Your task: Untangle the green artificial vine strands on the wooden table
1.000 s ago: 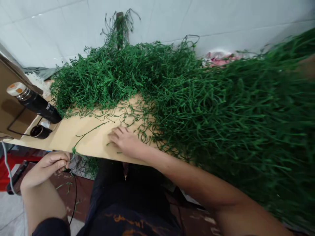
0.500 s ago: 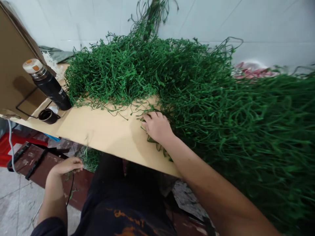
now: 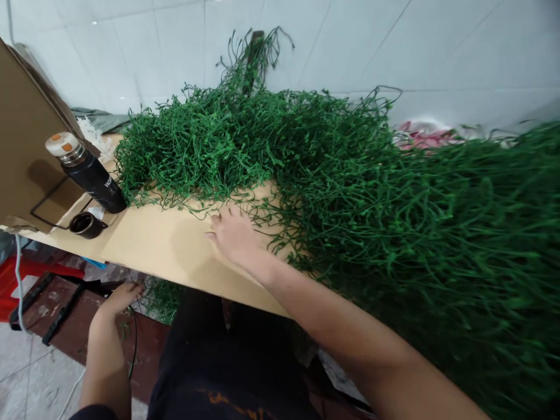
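Observation:
My right hand [image 3: 235, 236] is over the tan board [image 3: 157, 239], palm down with its fingers spread. Nothing shows in its grasp. Just beyond and beside its fingers lie loose thin green stems [image 3: 280, 216] with small knobbed tips, at the edge of a big tangled heap [image 3: 210, 140] of the same stems. Lower down on the left, my left hand [image 3: 122, 297] hangs below the board's edge with its fingers loosely apart, holding nothing I can see. Close to it, more green stems [image 3: 161, 297] lie beneath the board.
A dark vacuum flask [image 3: 94, 175] and a black cup [image 3: 86, 224] stand at the board's left end beside cardboard [image 3: 26, 140]. A second, larger mass of stems [image 3: 437, 233] fills the right. Under the left side are a brown bench [image 3: 65, 321] and a red plastic object [image 3: 39, 262].
My right hand has moved left from the edge of the stem pile onto the bare board, its fingers spreading. My left hand has loosened and turned slightly. The view has shifted a little.

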Demonstrator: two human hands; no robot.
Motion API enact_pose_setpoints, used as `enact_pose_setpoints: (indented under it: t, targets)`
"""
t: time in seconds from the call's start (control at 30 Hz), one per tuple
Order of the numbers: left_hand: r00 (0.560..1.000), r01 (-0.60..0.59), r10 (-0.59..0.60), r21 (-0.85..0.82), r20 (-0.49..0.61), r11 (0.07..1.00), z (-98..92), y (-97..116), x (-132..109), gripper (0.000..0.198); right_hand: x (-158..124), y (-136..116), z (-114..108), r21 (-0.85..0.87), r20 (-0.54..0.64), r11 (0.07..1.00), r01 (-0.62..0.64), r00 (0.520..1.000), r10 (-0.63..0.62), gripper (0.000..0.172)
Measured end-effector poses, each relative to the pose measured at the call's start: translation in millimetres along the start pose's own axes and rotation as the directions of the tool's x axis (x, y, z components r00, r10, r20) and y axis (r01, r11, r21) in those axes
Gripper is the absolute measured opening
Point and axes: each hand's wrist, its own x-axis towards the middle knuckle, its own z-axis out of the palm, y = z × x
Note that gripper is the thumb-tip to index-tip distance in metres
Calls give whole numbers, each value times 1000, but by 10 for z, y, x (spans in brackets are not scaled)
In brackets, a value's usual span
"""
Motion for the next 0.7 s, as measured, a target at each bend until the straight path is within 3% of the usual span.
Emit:
enact_pose_setpoints:
  t: [0.1, 0.2, 0.27, 0.33, 0.4, 0.47, 0.53, 0.6, 0.63, 0.67, 0.7]
  targets:
    - [979, -153, 167, -125, 112, 980, -176, 326, -348, 46, 191, -82, 125, 18, 97, 1000, -19, 995, 17, 33]
    - [930, -320, 345, -187, 122, 929, -388, 611, -631, 43, 209, 7, 149, 29, 129, 1000, 0, 992, -4, 39]
    - [881, -431, 463, -241, 98, 870, -530, 809, -680, 39, 136, 115, 118, 25, 141, 1000, 6, 990, -9, 41]
    - [840, -525, 543, -290, -23, 800, -650, 1075, -596, 34, 50, 219, 86, 11, 152, 1000, -14, 988, 12, 43]
    - [787, -615, 548, -297, -285, 730, -739, 1448, -412, 28, -10, 294, 72, -8, 167, 999, -41, 985, 42, 42]
    - [703, -695, 533, -295, -471, 656, -803, 1925, -190, 25, -34, 333, 73, -22, 181, 998, -59, 981, 63, 41]
    - [586, -771, 539, -212, -606, 600, -847, 2449, 15, 26, -38, 353, 65, -27, 190, 997, -67, 979, 71, 38]
    - [451, -807, 598, -17, -663, 590, -868, 2938, 185, 36, -48, 383, 23, -27, 187, 996, -87, 978, 91, 35]
    - [407, -779, 629, 108, -663, 618, -867, 3143, 260, 44, -62, 410, -14, -28, 181, 994, -109, 977, 113, 34]
    - [406, -726, 652, 206, -641, 656, -859, 3312, 332, 55, -84, 448, -60, -31, 171, 990, -137, 975, 141, 32]
    - [440, -660, 658, 276, -610, 698, -845, 3438, 403, 63, -114, 497, -113, -37, 160, 985, -167, 972, 171, 31]
